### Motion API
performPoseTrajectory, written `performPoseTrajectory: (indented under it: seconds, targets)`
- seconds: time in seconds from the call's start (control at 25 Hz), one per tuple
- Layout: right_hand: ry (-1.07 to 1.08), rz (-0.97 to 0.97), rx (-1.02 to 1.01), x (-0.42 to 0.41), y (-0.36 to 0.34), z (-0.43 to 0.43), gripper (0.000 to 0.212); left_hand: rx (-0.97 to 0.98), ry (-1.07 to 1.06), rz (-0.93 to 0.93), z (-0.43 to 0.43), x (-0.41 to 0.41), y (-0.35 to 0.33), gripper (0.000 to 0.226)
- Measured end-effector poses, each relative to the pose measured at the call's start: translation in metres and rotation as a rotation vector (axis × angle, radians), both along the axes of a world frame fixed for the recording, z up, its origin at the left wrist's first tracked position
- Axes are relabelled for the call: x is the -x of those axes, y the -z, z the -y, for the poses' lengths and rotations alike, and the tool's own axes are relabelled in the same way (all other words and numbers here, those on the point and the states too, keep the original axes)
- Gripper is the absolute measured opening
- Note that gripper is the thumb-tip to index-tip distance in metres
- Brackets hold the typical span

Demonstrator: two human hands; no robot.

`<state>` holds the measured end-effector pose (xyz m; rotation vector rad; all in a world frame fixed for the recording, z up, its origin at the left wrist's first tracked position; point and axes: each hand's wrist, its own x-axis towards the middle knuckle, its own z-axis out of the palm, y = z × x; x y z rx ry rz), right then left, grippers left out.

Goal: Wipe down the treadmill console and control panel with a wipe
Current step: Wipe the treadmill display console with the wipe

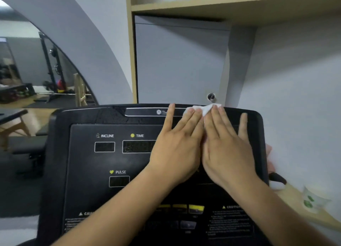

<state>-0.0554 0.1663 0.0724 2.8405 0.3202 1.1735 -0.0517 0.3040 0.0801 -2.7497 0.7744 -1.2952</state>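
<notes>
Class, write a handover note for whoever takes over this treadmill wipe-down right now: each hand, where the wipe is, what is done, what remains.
Left hand: flat, fingers straight, pressing the wipe.
Right hand: the same, close beside it.
Wipe: under both hands' fingertips at the top edge of the console, right of centre.
Done: cannot tell how much is already wiped.
Left: probably the control panel around the INCLINE, TIME and PULSE windows, then the lower buttons.

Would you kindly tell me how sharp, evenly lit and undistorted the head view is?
Head view: wide-angle distortion bows the console along its top edge; INCLINE and TIME labels read sharply, the lower caution text is blurred; lighting is soft and even; the wipe looks nearly overexposed.
</notes>
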Motion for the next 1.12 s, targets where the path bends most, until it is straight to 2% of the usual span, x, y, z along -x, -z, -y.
performPoseTrajectory:
  seconds: [0.12, 0.32, 0.48, 0.6, 0.72, 0.92, 1.12]
  targets:
    - [-0.084, -0.003, 0.068, 0.009, 0.019, -0.029, 0.064, 0.026, -0.068, -0.006, -0.041, 0.016, 0.027, 0.050]
    - [-0.205, 0.006, 0.096, -0.009, -0.015, -0.095, 0.063, 0.147, -0.229, 0.005, -0.094, 0.007, -0.001, 0.045]
    - [-0.338, -0.018, 0.168, 0.004, 0.008, -0.142, 0.064, 0.134, -0.323, -0.002, -0.144, 0.029, 0.033, 0.040]
    - [-0.320, -0.004, 0.218, -0.009, -0.017, -0.180, 0.066, 0.205, -0.416, 0.020, -0.171, 0.018, 0.016, 0.050]
    - [-0.340, 0.009, 0.247, -0.014, -0.023, -0.211, 0.066, 0.271, -0.418, 0.010, -0.200, 0.019, 0.015, 0.062]
    - [-0.484, -0.020, 0.359, 0.021, 0.034, -0.203, 0.065, 0.345, -0.357, -0.085, -0.205, 0.065, 0.088, 0.059]
    - [-0.345, 0.027, 0.352, 0.003, -0.007, -0.230, 0.065, 0.415, -0.308, -0.173, -0.224, 0.039, 0.037, 0.063]
